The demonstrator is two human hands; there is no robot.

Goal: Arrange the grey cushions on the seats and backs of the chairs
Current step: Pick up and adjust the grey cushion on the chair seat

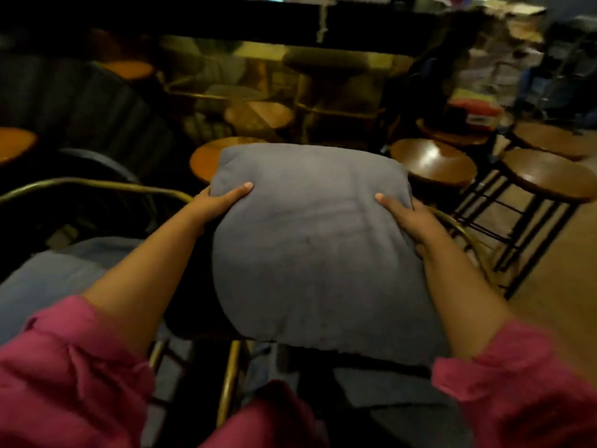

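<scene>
A large grey cushion [316, 250] fills the middle of the head view, held up in front of me over a chair with a brass-coloured frame [97, 184]. My left hand [219, 200] grips its left edge, thumb on top. My right hand [410, 218] grips its right edge the same way. A second grey cushion [48, 276] lies on a chair seat at the lower left. Another grey cushion [387, 389] lies below the held one, partly hidden by it.
Several round wooden stools [433, 161] on black legs stand to the right and behind, with one [549, 174] at the far right. A dark counter [226, 24] runs along the back. Stacked clutter [481, 111] sits at the upper right.
</scene>
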